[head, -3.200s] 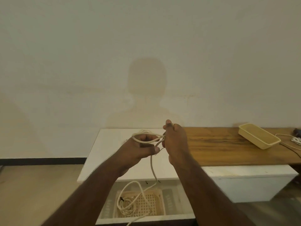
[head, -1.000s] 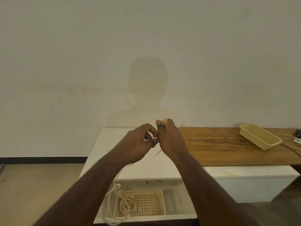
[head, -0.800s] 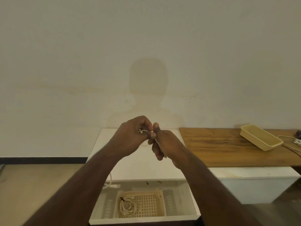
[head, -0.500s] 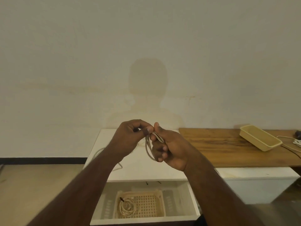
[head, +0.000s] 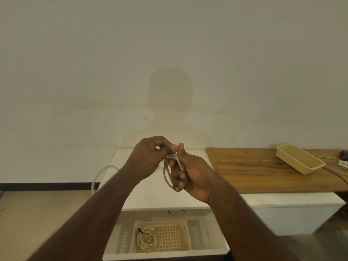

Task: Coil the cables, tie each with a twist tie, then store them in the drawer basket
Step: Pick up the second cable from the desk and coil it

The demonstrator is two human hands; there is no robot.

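Pale wall [head: 169,53] behind; white cabinet [head: 150,196] and wooden top [head: 254,170] before it; items listed near to far.

Drawer [head: 165,254]: pulled open below the cabinet, presumably so finished coils can be dropped straight in.

Basket [head: 169,236]: lattice floor, sits in the drawer. Holds one tied coil [head: 146,240], bound by a dark tie [head: 140,231] at its upper left; judged complete.

Right hand [head: 190,176]: palm turned left, fingers curled through the coil's loops, thumb up. It grips the coil [head: 169,172] and serves as the form that keeps the turns together.

Left hand [head: 150,157]: fingers curled, tips pinched at the coil's top against the right thumb. It holds the cable where it joins the coil, probably feeding a further turn.

Loose cable [head: 101,176]: an arc showing left of the left forearm; its run to the coil is hidden by the arm. Coiling judged unfinished; no tie seen on this coil.

Tray [head: 299,161]: tan, on the wooden top, far right.

More cables [head: 337,162]: beside the tray at the right edge, uncoiled, awaiting their turn.
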